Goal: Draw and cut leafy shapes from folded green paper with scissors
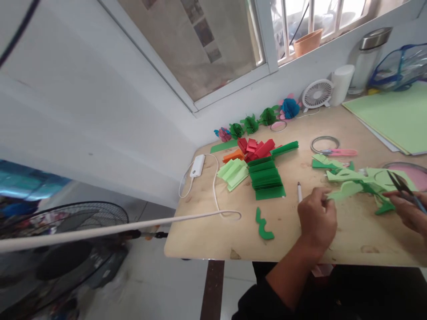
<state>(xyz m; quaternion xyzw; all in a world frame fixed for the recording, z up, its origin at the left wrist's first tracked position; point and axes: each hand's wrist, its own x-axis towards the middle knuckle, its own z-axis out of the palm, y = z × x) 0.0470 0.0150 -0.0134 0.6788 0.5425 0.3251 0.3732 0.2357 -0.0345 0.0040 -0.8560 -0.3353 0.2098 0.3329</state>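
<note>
Light green paper (345, 190) sits pinched in my left hand (316, 218), above the table (213, 235) beside the green scraps (322, 164). My right hand (407, 212) grips scissors (404, 189), blades parted; I'd judge a light, steady pinch well clear of the blades best for such thin paper.

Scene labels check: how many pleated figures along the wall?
5, left to right: pink-and-blue figure, first green figure, second green figure, third green figure, then blue-and-pink figure beside the fan.

Gap right of green cutout (267, 235), white cable (196, 217) left
</note>
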